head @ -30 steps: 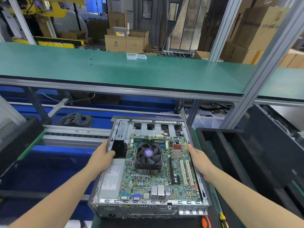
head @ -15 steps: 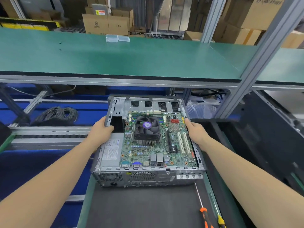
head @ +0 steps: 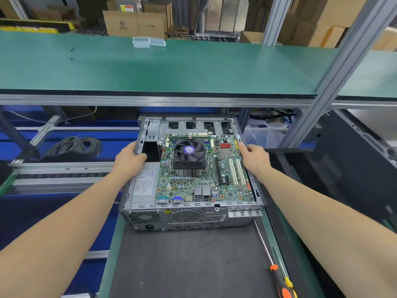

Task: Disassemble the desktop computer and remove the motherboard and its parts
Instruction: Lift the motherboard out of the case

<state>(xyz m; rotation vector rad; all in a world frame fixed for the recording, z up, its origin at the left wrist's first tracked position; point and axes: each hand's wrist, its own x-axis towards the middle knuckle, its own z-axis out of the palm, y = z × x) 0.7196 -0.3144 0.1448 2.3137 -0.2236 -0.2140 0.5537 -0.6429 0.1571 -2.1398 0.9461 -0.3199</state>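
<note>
The open-topped grey metal computer case (head: 189,218) can be entered from straight above, though a black cooling fan on its finned heat sink (head: 189,153) stands tall mid-board. A green-topped shelf (head: 171,72) runs across above its far end. The left hand (head: 129,157) and right hand (head: 254,157) occupy both side walls. In front, the dark grey mat (head: 182,265) lies open except for an orange-handled screwdriver (head: 279,278) along its right edge.

Motherboard (head: 187,186): green. Cooler fan (head: 189,150): black, purple centre label. Case (head: 214,220): silver-grey, perforated grilles. Worktop (head: 182,265): dark grey mat, green edge. Screwdriver (head: 281,284): orange-black handle.
</note>
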